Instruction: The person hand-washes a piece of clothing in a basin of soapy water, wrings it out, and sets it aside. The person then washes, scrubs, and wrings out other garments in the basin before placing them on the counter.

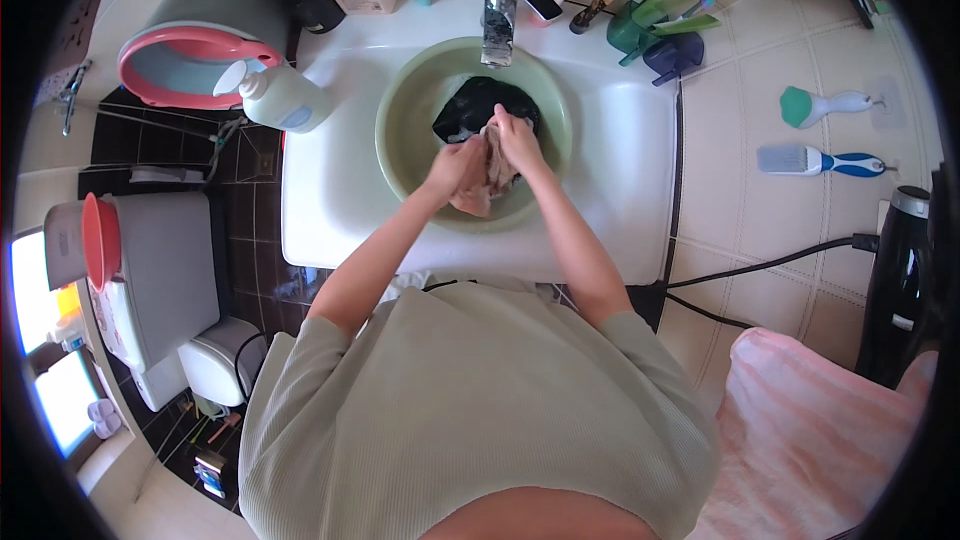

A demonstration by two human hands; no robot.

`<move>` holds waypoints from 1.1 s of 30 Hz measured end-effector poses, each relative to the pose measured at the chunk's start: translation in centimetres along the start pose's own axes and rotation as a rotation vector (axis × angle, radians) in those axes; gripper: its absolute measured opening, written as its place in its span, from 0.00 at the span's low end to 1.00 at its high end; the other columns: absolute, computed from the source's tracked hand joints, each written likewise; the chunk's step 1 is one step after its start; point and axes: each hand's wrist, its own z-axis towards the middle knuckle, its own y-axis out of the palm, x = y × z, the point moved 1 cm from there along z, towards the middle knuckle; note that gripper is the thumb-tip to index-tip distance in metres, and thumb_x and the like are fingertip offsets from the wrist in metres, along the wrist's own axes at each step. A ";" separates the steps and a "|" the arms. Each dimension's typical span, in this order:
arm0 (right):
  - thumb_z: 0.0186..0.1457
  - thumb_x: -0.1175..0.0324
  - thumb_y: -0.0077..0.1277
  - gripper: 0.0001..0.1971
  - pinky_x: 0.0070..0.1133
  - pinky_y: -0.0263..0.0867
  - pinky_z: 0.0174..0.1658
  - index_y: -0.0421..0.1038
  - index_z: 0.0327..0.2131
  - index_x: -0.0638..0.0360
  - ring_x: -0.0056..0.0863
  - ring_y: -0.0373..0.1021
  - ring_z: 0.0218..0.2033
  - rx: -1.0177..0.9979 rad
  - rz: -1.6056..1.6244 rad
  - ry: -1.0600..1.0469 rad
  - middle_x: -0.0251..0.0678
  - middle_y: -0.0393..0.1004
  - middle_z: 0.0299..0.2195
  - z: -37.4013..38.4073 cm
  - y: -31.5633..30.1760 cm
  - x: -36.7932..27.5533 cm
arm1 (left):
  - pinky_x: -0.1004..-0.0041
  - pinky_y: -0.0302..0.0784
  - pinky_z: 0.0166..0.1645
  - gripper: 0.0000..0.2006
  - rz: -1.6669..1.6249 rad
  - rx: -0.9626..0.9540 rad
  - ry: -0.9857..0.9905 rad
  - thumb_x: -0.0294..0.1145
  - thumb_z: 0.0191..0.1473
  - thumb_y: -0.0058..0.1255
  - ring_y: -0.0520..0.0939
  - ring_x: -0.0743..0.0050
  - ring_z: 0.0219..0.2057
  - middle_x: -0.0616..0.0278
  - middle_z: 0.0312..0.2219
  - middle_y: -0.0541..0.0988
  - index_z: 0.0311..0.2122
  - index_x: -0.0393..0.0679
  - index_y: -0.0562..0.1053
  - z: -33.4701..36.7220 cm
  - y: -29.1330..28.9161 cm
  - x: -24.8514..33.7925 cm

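Over a pale green basin [392, 180] set in the white sink, both my hands grip a wet beige cloth [496, 162]. My left hand [458, 166] is closed round its left side, and part of the fabric hangs below it. The fingers of my right hand [516, 140] pinch the upper right part, close beside the left hand. Behind them in the basin lies a bunched black cloth [470, 108]. Any water around it is hard to make out.
A chrome faucet [499, 20] rises at the basin's far rim. A white pump bottle [284, 100] stands on the sink's left edge, near a pink-rimmed bucket [135, 68]. Brushes [820, 160] hang on the right wall, with a black cord [765, 265] below.
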 end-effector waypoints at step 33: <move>0.47 0.59 0.45 0.18 0.26 0.62 0.33 0.64 0.37 0.62 0.35 0.68 0.28 -0.469 -0.211 0.054 0.45 0.71 0.26 -2.3 -3.1 2.9 | 0.79 0.67 0.40 0.13 -0.162 -0.134 0.285 0.30 0.45 0.50 0.74 0.77 0.34 0.62 0.30 0.75 0.37 0.35 0.71 -2.3 -6.4 5.8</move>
